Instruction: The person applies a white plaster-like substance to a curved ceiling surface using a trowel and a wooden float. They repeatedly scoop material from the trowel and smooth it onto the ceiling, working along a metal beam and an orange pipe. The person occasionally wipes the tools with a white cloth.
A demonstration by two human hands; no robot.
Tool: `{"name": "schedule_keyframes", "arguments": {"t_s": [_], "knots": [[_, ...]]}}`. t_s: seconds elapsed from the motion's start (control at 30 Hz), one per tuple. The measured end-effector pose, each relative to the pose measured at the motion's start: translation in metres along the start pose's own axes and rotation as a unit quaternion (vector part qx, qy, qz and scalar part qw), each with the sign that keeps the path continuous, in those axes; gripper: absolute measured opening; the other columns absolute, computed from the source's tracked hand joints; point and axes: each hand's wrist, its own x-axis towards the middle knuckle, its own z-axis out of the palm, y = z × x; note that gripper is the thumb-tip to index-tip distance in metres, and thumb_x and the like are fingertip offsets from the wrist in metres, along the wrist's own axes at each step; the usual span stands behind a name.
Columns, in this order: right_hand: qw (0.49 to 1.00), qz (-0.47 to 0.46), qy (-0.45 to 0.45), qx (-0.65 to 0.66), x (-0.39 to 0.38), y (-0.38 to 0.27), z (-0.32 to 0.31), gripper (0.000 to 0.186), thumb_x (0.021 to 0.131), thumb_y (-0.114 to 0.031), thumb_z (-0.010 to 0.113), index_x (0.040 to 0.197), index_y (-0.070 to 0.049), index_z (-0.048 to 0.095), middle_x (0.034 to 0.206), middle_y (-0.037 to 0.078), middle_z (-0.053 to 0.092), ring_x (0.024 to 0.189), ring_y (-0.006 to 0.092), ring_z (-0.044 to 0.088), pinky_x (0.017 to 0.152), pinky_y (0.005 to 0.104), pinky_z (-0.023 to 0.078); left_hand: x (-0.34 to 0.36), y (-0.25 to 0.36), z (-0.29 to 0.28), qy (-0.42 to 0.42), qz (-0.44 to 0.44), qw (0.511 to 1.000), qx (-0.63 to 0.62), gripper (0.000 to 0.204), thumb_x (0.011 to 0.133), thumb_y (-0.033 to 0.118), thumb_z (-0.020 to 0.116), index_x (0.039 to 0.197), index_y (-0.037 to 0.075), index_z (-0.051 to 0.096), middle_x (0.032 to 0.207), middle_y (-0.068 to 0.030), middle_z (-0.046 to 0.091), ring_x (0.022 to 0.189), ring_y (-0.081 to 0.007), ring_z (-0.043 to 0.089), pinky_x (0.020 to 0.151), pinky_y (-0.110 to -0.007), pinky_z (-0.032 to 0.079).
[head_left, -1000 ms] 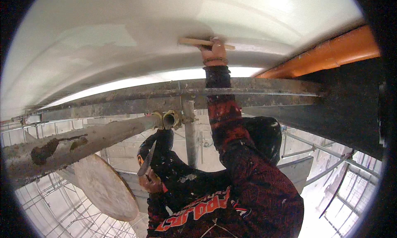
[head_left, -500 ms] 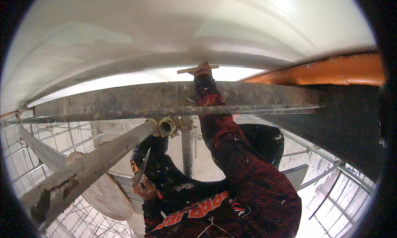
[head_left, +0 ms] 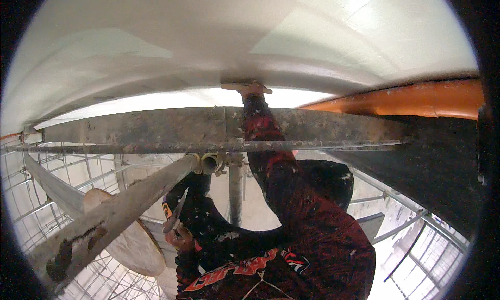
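My right arm reaches far forward over a stained scaffold board (head_left: 172, 125). At its end my right hand (head_left: 253, 88) is closed on a flat trowel (head_left: 229, 85), seen nearly edge-on, against the lower part of the smooth, pale curved plaster surface (head_left: 203, 34). How the fingers wrap its grip is too small to make out. Low on the left, close to my body, my left hand (head_left: 179, 236) is closed around a second trowel (head_left: 180, 209), whose narrow-looking grey blade points up and away from me. Its handle is mostly hidden in the fist.
A thick scaffold tube (head_left: 114, 222) slants up from lower left to an open tube end (head_left: 211, 163) and couplers below the board. Beneath it is a round, plaster-smeared board (head_left: 133, 248). An orange pipe (head_left: 406, 99) and a dark panel (head_left: 416, 159) stand at right.
The right hand's trowel has tilted: its left end is now higher and its right end lower. That hand has shifted slightly left. My left hand keeps its hold on its trowel.
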Motion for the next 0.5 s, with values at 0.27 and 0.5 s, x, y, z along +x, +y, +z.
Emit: {"name": "schedule_keyframes", "arguments": {"t_s": [0.27, 0.5], "knots": [[0.997, 0.003, 0.052, -0.049, -0.050, -0.072, -0.062, 0.056, 0.070, -0.052, 0.068, 0.102, -0.007, 0.059, 0.097, 0.011, 0.063, 0.095, 0.0256, 0.059, 0.086, 0.0384, 0.046, -0.004, -0.004, 0.004, 0.060, -0.016, 0.998, -0.030, 0.029, 0.086, 0.024, 0.055, 0.093, -0.004, 0.060, 0.090, -0.0197, 0.060, 0.081, -0.0373, 0.057, 0.072, -0.043, 0.044], [0.949, -0.088, 0.266, 0.144, -0.101, -0.134, -0.205, 0.037, 0.066, -0.024, 0.076, 0.088, 0.000, 0.059, 0.083, 0.017, 0.062, 0.080, 0.0312, 0.061, 0.072, 0.0380, 0.050, 0.015, 0.027, 0.011, 0.096, 0.015, 0.995, -0.038, 0.029, 0.087, 0.026, 0.055, 0.091, -0.003, 0.059, 0.088, -0.0195, 0.059, 0.080, -0.0373, 0.056, 0.070, -0.042, 0.044]]}}
